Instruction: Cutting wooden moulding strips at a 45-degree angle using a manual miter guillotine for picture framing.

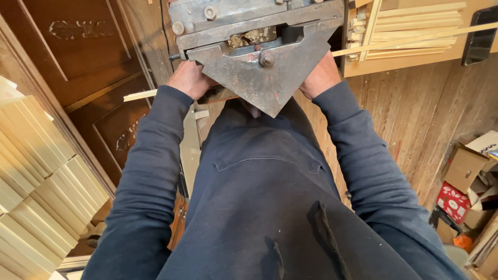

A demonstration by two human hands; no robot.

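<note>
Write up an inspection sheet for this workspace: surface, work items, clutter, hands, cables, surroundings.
Surface: worn brown wooden plank floor; pale wooden shelf board at top right.
Work items: rusty grey triangular metal cutter head with a centre bolt; thin pale wooden strip sticking out at its left side.
Clutter: loose bundle of thin pale wooden slats on the shelf board; stacked pale wooden blocks at left; open cardboard boxes at right.
Hands: left hand and right hand each rest against a side of the cutter head; fingers hidden, grip cannot be told.
Cables: nothing seen.
Surroundings: dark carved wooden door panels at left; black phone at top right.
</note>
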